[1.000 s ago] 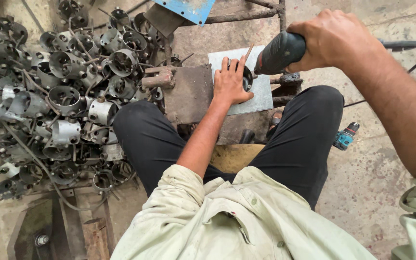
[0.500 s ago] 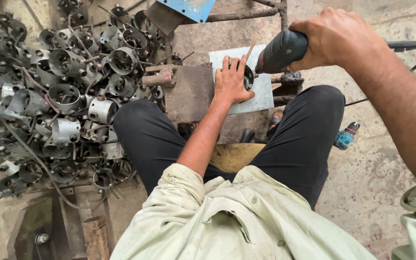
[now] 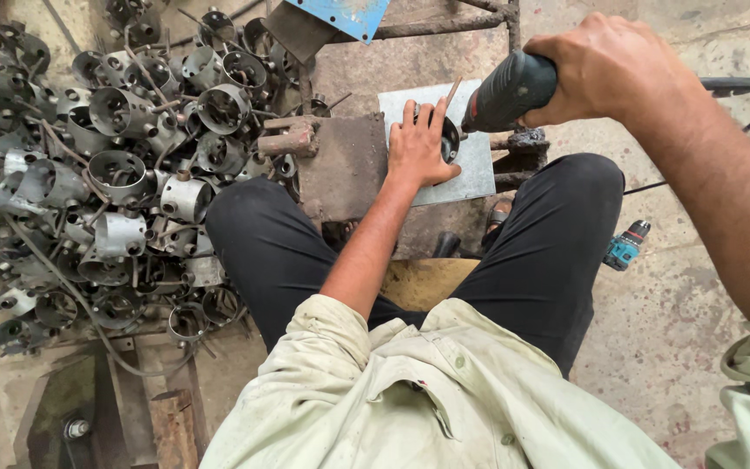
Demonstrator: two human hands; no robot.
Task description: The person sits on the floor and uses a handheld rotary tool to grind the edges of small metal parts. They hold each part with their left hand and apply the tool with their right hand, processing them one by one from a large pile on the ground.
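Dark power drill (image 3: 507,91) in right hand's (image 3: 605,69) closed grip; left hand (image 3: 418,148) flat on grey sheet (image 3: 477,161).

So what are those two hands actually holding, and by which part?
The right hand grips a power tool by its dark body; the left hand presses a small round part onto the metal plate.

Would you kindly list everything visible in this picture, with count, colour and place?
power tool: one, dark green-grey, held over the plate, top centre
round metal part: one, dark, on the plate under the tool
metal plate: one, pale grey, ahead of the knees
rusty block: one, brown, left of the plate
metal cups: a large pile, grey, left
blue sheet: one, top edge
small drill: one, teal, floor right
left hand: pressing the round part
right hand: grip on the tool
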